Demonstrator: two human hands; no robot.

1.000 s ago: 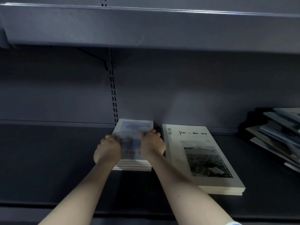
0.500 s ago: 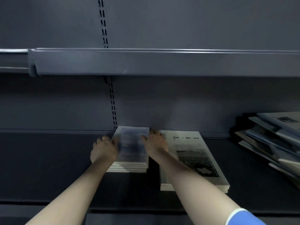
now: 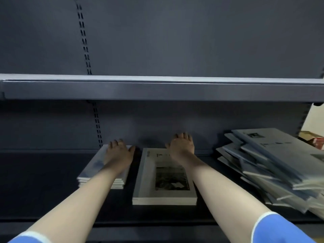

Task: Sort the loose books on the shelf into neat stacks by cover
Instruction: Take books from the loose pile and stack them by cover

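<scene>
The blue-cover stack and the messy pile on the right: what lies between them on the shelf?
In the head view, the white-cover stack lies between the blue-cover stack and the messy pile, with the right hand above its far end.

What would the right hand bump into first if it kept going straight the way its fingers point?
Most likely the shelf's back panel. The right hand reaches over the far end of the white book stack, fingers pointing at that wall, with nothing visible between; the remaining gap is hard to judge.

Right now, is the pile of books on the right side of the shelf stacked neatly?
No, the pile on the right is fanned out and tilted, its books skewed at different angles.
</scene>
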